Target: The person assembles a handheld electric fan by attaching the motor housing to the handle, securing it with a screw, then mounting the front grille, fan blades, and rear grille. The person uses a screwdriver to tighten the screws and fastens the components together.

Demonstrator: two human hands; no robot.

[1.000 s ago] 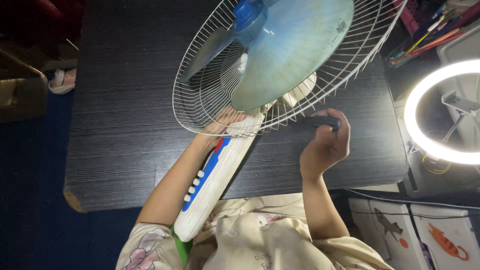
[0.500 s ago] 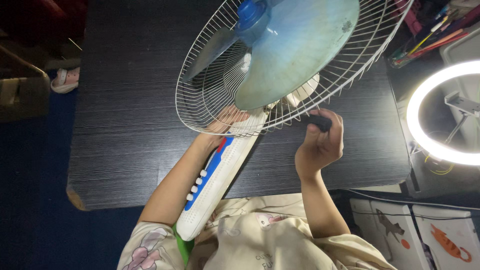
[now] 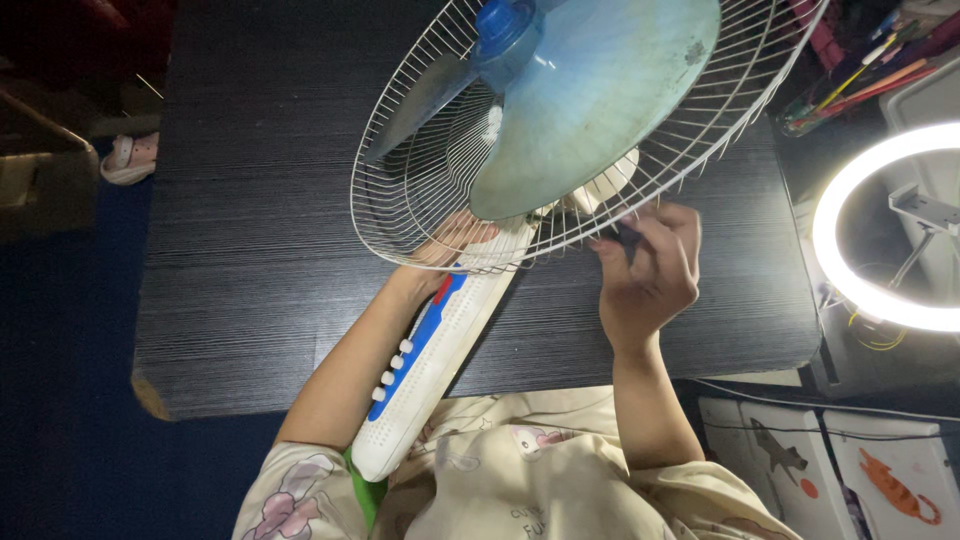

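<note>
The left hand [image 3: 450, 245] clasps the electric fan [image 3: 560, 130] neck behind its wire guard [image 3: 400, 200]. The right hand [image 3: 650, 270], just right, pinches a black-handled screwdriver [image 3: 628, 238] at the rim. The fan looks top-heavy and awkward, its thin wires probably bendable; the rigid neck seems the safest hold.

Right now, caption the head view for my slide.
Left hand steadies a white table fan behind its wire guard; right hand holds a dark-handled tool at the guard.
</note>
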